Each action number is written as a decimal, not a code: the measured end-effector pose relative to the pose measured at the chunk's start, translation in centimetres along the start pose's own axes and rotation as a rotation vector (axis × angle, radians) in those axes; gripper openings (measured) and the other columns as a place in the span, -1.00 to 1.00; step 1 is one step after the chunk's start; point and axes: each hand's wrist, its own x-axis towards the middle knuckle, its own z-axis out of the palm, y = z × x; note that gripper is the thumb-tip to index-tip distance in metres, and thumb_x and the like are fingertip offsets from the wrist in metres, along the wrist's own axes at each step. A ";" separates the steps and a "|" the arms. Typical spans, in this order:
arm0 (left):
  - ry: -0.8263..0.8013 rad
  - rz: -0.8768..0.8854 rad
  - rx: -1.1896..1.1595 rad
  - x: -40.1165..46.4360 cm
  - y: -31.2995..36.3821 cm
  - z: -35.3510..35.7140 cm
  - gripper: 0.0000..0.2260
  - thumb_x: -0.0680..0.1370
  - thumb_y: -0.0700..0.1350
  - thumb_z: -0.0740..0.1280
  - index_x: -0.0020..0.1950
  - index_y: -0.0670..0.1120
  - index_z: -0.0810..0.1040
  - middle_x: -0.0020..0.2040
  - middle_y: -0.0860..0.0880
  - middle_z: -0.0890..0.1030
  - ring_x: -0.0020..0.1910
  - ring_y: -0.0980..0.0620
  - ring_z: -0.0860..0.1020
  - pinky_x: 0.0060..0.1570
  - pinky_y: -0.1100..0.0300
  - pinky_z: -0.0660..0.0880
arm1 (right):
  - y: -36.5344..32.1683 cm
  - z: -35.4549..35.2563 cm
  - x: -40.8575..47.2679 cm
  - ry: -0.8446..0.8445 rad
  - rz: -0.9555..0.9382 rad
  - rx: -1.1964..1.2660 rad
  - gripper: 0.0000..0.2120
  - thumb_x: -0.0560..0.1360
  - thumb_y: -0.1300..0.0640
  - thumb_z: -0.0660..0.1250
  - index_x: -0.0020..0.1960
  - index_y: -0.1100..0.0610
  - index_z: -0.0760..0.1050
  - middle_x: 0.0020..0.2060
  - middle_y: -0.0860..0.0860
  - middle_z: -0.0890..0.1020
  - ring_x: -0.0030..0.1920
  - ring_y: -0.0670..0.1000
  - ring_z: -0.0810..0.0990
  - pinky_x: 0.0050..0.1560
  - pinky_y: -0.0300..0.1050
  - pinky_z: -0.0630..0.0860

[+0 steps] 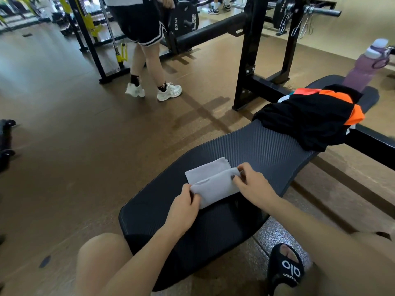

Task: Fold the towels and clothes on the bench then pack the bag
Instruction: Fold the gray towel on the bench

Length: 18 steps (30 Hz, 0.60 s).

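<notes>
A small grey towel (pixel 210 180) lies partly folded on the black padded bench (pixel 267 150) in front of me. My left hand (pixel 184 207) pinches its near left corner. My right hand (pixel 254 184) pinches its right edge, with the fold raised between the two hands. Farther along the bench sits a heap of black and orange clothes (pixel 310 118). No bag is in view.
A purple water bottle (pixel 363 67) stands at the far end of the bench. The black rack frame (pixel 250 60) rises behind it. A person in black shorts and white shoes (pixel 149 50) stands on the brown floor to the left. My knees and a black slipper (pixel 286 268) flank the bench.
</notes>
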 end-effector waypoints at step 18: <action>0.153 0.259 0.689 2.3 -0.3 1.3 -0.63 0.57 -0.15 0.29 0.36 0.02 0.33 0.24 -0.09 0.33 -0.08 -0.07 0.45 -0.10 0.11 0.39 | -0.3 2.9 1.8 0.189 -0.174 -0.495 -0.80 0.57 0.15 0.29 0.18 0.11 0.38 -0.01 0.05 0.45 -0.14 0.11 0.49 -0.15 -0.01 0.39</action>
